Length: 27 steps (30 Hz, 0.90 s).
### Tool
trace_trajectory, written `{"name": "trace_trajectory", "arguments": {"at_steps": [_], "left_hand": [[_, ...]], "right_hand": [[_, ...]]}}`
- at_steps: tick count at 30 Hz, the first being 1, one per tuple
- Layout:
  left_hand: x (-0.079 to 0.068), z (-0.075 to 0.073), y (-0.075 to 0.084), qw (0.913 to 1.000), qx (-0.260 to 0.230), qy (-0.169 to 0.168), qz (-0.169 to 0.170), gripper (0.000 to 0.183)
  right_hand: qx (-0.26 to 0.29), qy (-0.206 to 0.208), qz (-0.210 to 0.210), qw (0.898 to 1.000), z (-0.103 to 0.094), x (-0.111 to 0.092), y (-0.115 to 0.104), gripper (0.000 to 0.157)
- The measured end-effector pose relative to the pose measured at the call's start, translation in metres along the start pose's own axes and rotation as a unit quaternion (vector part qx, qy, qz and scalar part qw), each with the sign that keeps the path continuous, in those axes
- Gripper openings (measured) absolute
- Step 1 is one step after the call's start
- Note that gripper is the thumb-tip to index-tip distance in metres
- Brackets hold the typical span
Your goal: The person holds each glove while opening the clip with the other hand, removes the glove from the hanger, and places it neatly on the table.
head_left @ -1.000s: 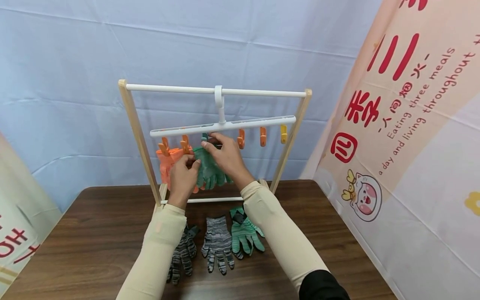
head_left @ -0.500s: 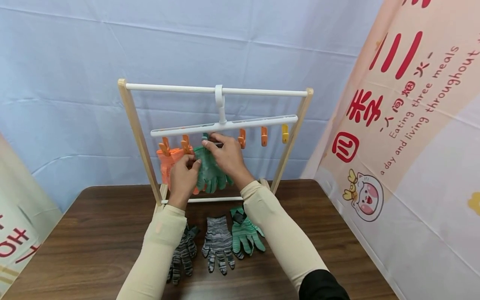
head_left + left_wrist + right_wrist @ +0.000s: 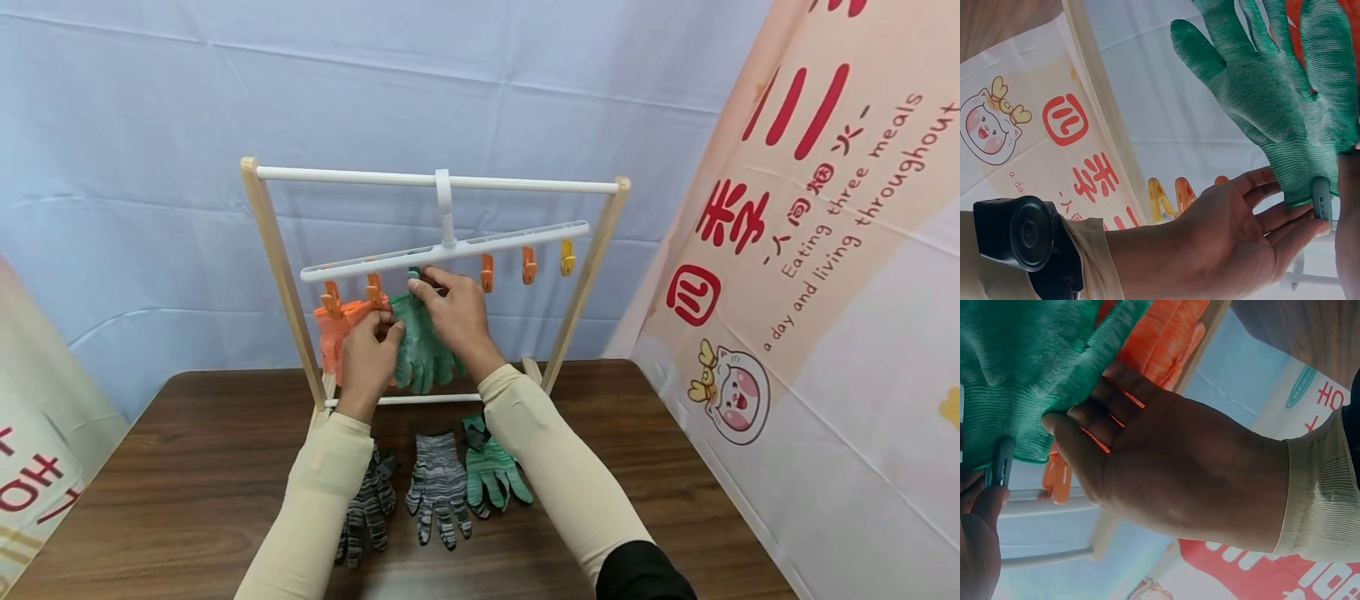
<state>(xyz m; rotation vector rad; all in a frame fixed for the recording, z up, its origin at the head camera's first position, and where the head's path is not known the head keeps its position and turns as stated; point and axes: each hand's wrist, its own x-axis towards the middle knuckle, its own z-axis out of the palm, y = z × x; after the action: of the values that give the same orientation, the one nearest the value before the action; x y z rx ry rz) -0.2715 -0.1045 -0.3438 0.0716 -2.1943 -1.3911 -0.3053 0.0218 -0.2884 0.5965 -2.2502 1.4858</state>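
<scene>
My left hand (image 3: 369,354) pinches the cuff edge of a green knit glove (image 3: 422,350), which hangs fingers down under the white hanger (image 3: 450,248). In the right wrist view my left thumb (image 3: 1060,428) lies against that cuff. My right hand (image 3: 459,312) pinches a dark grey-green clothespin (image 3: 1321,199) that sits over the cuff, seen across the left wrist view. To the left, orange gloves (image 3: 330,337) hang from orange clothespins (image 3: 375,292), partly behind my left hand.
A wood-and-white stand (image 3: 337,175) carries the hanger. Orange clothespins (image 3: 487,273) and a yellow clothespin (image 3: 567,258) hang at right. On the brown table (image 3: 187,483) lie grey striped gloves (image 3: 438,483) and a light green glove (image 3: 495,475). A printed banner (image 3: 787,250) stands right.
The hanger has turned slightly, its right end swinging up in view, and the green glove hangs a little lower. Both hands keep their hold, moving only slightly.
</scene>
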Motion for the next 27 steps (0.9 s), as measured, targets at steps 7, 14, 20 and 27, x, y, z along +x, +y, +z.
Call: {"name": "trace_trajectory", "arguments": {"at_steps": [7, 14, 20, 27], "left_hand": [[-0.004, -0.004, -0.003, 0.9999, 0.003, -0.011, 0.002, 0.016], [-0.01, -0.007, -0.01, 0.9998, 0.004, -0.007, 0.021, 0.014], [-0.017, -0.014, -0.016, 0.9995, -0.001, 0.001, 0.032, 0.011], [-0.021, -0.028, -0.021, 0.9994, 0.002, 0.013, 0.032, 0.014]], "right_hand": [[-0.003, 0.012, 0.008, 1.0, 0.002, 0.0, -0.002, 0.035], [0.004, 0.017, 0.002, 1.0, 0.002, -0.001, -0.002, 0.035], [0.011, 0.018, 0.003, 1.0, 0.002, -0.001, 0.0, 0.036], [0.009, 0.024, 0.0, 1.0, 0.003, 0.0, 0.003, 0.036]]}}
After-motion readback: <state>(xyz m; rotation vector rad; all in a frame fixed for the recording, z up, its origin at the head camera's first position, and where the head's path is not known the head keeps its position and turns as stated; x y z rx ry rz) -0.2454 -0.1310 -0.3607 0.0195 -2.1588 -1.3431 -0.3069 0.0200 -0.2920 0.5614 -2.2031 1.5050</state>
